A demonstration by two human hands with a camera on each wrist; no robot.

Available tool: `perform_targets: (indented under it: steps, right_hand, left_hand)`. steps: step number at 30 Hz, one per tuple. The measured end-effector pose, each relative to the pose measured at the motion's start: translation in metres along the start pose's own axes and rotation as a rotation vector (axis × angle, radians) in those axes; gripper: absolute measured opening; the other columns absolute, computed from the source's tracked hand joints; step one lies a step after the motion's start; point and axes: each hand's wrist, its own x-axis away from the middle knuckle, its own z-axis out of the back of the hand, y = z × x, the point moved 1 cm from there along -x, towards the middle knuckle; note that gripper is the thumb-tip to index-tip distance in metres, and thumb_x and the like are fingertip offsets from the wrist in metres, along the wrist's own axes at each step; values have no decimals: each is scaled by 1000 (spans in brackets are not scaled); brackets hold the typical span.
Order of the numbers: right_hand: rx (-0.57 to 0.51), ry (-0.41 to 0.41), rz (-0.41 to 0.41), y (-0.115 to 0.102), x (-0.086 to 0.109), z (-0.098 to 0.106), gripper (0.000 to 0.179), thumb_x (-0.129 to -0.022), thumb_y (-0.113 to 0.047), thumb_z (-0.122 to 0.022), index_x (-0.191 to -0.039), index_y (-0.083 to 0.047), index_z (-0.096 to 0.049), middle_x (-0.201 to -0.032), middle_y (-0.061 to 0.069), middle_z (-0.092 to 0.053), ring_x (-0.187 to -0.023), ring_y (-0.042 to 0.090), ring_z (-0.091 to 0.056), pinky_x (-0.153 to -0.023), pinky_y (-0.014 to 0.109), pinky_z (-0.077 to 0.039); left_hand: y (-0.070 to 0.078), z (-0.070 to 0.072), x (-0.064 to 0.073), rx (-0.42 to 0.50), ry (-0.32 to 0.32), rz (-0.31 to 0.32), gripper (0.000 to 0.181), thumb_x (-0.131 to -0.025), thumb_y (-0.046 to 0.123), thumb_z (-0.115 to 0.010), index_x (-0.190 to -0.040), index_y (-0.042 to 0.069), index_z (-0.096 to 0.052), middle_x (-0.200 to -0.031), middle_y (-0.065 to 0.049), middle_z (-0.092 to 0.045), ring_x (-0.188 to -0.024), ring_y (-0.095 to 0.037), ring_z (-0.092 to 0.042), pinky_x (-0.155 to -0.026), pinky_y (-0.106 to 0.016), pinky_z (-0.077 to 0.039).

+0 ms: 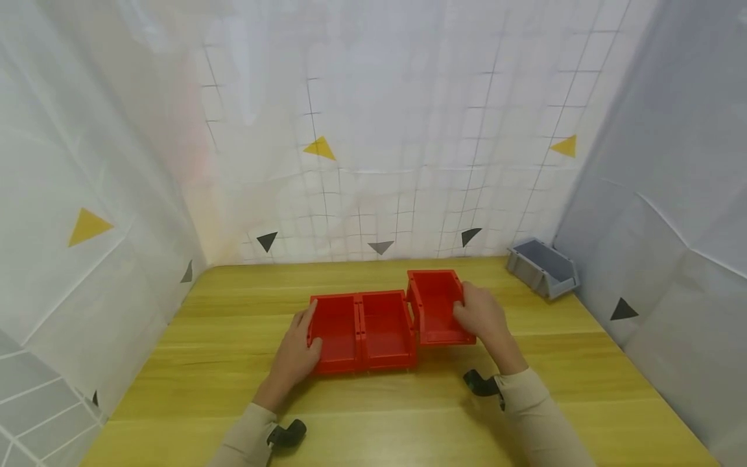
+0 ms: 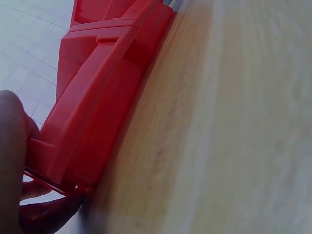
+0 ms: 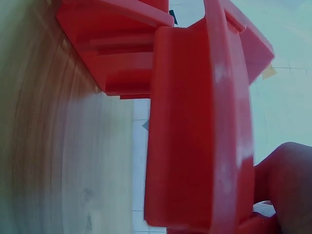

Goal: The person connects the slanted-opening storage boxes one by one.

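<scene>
Red was the right box [image 1: 436,312], which your right hand [image 1: 482,314] gripped above the table [image 1: 373,415]; your left hand [image 1: 296,351] pinched the left box [image 1: 337,329].

The right hand [image 3: 295,187] is gripping a red bin [image 3: 187,136], its fingers at the bin's side wall, and is holding it off the wooden tabletop [image 3: 58,161]; a strip of the lined white sheet [image 3: 282,112] is showing between the bin and the tabletop's far edge. A second red bin [image 3: 117,48] is resting on the tabletop, partly hidden behind the held one. A yellow triangle [image 3: 269,72] is showing on the sheet.
</scene>
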Motion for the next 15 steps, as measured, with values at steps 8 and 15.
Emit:
perform_targets:
  steps: [8, 15]
  right_hand:
    - [25, -3, 8, 1, -2, -5, 18, -89, -7, -57, -102, 4, -61, -78, 11, -61, -64, 28, -56, -53, 39, -48]
    - [53, 15, 4, 0, -1, -9, 16, -87, -7, -58, -98, 4, -60, -76, 12, -59, -64, 29, -55, -53, 40, -48]
  left_hand:
    - [0, 0, 0, 3, 4, 4, 80, -92, 7, -61, -166, 18, -30, -153, -15, -45, -120, -37, -57, -99, -59, -50]
    - [0, -1, 0, 2, 12, -5, 80, -93, 6, -61, -166, 18, -30, -153, -14, -45, -118, -36, -58, -97, -58, -51]
